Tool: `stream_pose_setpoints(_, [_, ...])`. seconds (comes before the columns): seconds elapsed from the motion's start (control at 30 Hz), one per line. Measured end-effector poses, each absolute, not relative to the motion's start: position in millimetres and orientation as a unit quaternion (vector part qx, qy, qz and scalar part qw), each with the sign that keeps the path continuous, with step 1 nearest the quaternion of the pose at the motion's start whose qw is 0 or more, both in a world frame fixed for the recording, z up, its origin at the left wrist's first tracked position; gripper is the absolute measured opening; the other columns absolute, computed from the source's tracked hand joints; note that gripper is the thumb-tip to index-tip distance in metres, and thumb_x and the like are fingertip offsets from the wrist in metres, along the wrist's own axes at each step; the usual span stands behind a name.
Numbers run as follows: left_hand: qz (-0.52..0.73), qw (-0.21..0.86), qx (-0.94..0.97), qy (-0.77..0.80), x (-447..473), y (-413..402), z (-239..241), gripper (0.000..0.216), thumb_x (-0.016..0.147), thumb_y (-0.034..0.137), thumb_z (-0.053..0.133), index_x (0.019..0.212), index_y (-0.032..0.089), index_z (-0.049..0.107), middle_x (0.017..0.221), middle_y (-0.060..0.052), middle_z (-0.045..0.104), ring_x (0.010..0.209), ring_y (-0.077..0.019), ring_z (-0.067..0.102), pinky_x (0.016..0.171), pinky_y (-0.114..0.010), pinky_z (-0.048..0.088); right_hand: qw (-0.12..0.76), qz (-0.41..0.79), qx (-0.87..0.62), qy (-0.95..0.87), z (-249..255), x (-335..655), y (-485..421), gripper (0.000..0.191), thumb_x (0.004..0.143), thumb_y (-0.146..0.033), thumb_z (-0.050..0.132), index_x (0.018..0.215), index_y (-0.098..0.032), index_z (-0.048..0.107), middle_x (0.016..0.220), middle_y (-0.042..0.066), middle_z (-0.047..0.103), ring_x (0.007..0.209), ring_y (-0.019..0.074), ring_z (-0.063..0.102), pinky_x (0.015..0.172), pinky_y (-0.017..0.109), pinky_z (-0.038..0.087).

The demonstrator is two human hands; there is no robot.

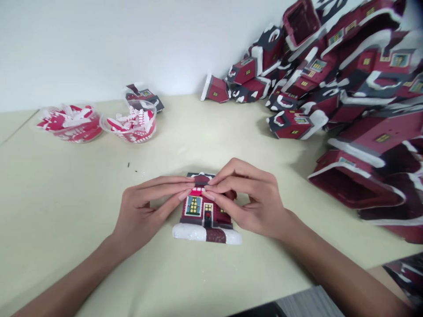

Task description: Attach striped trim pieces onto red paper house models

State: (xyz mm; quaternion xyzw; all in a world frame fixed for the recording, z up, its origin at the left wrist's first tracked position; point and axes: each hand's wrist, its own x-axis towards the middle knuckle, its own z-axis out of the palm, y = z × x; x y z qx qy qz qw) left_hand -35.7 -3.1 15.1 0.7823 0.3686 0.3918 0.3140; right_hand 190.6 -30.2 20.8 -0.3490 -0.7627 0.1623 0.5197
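A small dark-red model house (214, 220) lies on its back on the table, its snowy white base toward me. On its front are a window, a door and a dark roof edge. Above the window sits a short red-and-white strip (197, 191). My left hand (145, 207) pinches the strip's left end with fingertips and thumb. From the other side, the fingertips of my right hand (254, 198) press on its right end against the house. Part of the upper facade is hidden behind my fingers.
Two clear plastic tubs, a left tub (71, 136) and a right tub (132, 136), hold red-and-white pieces. Behind them lies another house (153, 99). A large heap of similar houses (307, 83) fills the right side. A grey edge (307, 304) shows at the bottom.
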Motion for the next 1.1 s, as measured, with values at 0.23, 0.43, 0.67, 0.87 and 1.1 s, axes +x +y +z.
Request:
stream_pose_setpoints(0.23, [0.392,0.298,0.787,0.371,-40,-2,7,0.026,0.091,0.024,0.070,0.107,0.044,0.076,0.112,0.008,0.076,0.101,-0.0143,0.074,0.094,-0.028,0.062,0.504,0.155,-0.339,-0.779,20,193,-29,0.009,0.089,-0.010,0.068,0.087,-0.018,0.072,0.089,0.006,0.069,0.077,0.0142,0.068,0.067,0.028,0.059])
stream_pose_setpoints(0.43, [0.393,0.307,0.774,0.390,-40,-4,8,0.020,0.090,0.031,0.071,0.103,0.045,0.078,0.110,0.008,0.077,0.100,-0.0152,0.074,0.094,-0.028,0.062,0.494,0.146,-0.319,-0.796,22,196,-30,0.011,0.091,-0.011,0.065,0.085,-0.017,0.072,0.091,0.007,0.068,0.075,0.0135,0.066,0.066,0.028,0.057])
stream_pose_setpoints(0.67, [0.385,0.322,0.775,0.384,-41,-9,11,0.022,0.096,0.038,0.061,0.111,0.040,0.077,0.118,0.004,0.075,0.105,-0.0207,0.072,0.095,-0.033,0.060,0.460,0.165,-0.311,-0.815,26,203,-31,0.026,0.098,-0.015,0.055,0.077,-0.015,0.071,0.095,0.009,0.068,0.078,0.0143,0.066,0.070,0.030,0.055])
stream_pose_setpoints(0.87, [0.385,0.246,0.830,0.320,-43,-6,17,0.032,0.102,0.027,0.050,0.119,0.040,0.073,0.125,0.007,0.072,0.115,-0.0186,0.067,0.098,-0.031,0.054,0.436,0.138,-0.306,-0.835,30,205,-31,0.034,0.098,-0.013,0.055,0.067,-0.015,0.069,0.095,0.008,0.070,0.074,0.0122,0.065,0.067,0.027,0.052])
stream_pose_setpoints(1.1, [0.310,0.062,0.913,0.259,-48,-8,29,0.040,0.101,0.017,0.048,0.136,0.033,0.062,0.136,0.006,0.066,0.137,-0.0212,0.047,0.106,-0.035,0.048,0.359,0.138,-0.318,-0.867,42,202,-43,0.034,0.102,-0.014,0.047,0.080,-0.010,0.073,0.096,0.010,0.068,0.077,0.0144,0.066,0.072,0.029,0.053])
